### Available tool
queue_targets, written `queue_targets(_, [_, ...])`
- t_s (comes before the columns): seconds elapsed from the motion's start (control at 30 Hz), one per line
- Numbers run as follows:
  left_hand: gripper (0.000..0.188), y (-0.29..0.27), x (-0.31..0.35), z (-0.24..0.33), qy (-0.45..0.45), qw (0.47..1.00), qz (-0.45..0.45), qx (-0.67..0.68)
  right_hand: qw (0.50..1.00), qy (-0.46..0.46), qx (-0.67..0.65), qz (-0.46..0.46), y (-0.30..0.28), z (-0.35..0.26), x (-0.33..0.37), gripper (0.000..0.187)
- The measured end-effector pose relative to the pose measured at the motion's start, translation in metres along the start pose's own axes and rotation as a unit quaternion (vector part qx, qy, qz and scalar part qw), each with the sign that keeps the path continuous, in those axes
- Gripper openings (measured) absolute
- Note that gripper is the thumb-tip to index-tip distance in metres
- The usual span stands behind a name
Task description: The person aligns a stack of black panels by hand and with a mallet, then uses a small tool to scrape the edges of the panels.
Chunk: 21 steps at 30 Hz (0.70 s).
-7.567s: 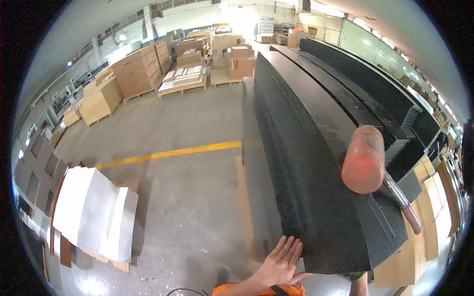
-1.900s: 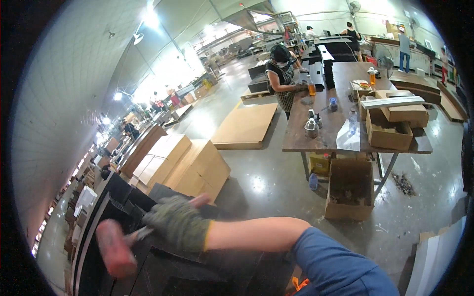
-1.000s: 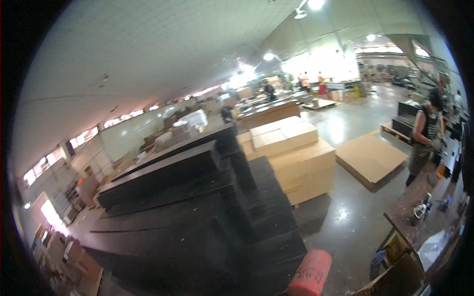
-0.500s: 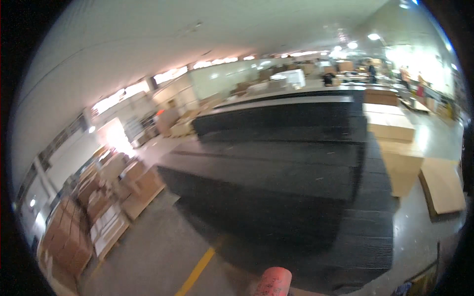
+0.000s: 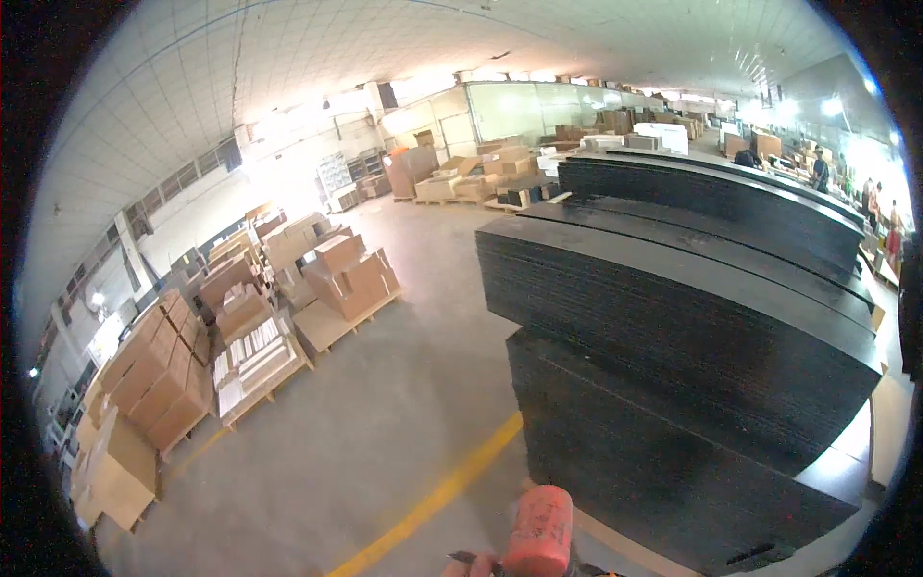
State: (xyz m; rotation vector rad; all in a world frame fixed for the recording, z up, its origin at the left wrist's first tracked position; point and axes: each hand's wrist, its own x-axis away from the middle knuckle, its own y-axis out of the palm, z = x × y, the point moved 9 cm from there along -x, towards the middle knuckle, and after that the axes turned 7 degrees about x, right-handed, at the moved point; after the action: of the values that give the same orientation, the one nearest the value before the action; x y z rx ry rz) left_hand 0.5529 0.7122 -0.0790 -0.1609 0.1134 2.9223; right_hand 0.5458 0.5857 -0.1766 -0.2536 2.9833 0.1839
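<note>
Neither of my hands can be made out. A red, rounded cylinder with dark marks on it [image 5: 540,531] juts up from the lower edge, a little right of the middle. Small dark and reddish parts [image 5: 471,563] show beside its base, too cut off to name. Just beyond and to the right of the cylinder stand tall stacks of black flat boards [image 5: 673,317], their layered edges facing me.
A yellow line [image 5: 437,505] crosses the grey floor [image 5: 385,404]. Along the left stand pallets with brown cartons [image 5: 159,370] and pale strips [image 5: 255,365]. More boxes [image 5: 471,178] lie farther back. People [image 5: 820,173] are at the far right.
My view has swung left and steadied. The black stacks now sit farther right, and more floor and left-hand pallets show. The red cylinder stands slightly higher in the picture.
</note>
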Motion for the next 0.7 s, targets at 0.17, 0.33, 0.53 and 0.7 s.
queue_targets(0.17, [0.034, -0.060, -0.110, 0.016, 0.059, 0.994, 0.062, 0.064, 0.965, -0.024, -0.174, 0.193, -0.012, -0.010, -0.126, 0.039])
queue_targets(0.33, [0.032, -0.122, -0.234, 0.058, 0.082, 0.995, 0.018, 0.054, 0.905, -0.081, -0.267, 0.321, -0.038, 0.004, -0.262, 0.018])
queue_targets(0.53, [0.029, -0.198, -0.378, 0.102, 0.242, 0.962, -0.035, -0.119, 0.859, -0.118, -0.319, 0.383, -0.033, 0.019, -0.420, 0.013])
queue_targets(0.7, [0.035, -0.252, -0.507, 0.105, 0.279, 0.937, -0.030, -0.210, 0.921, -0.043, -0.290, 0.257, -0.054, 0.044, -0.516, 0.004])
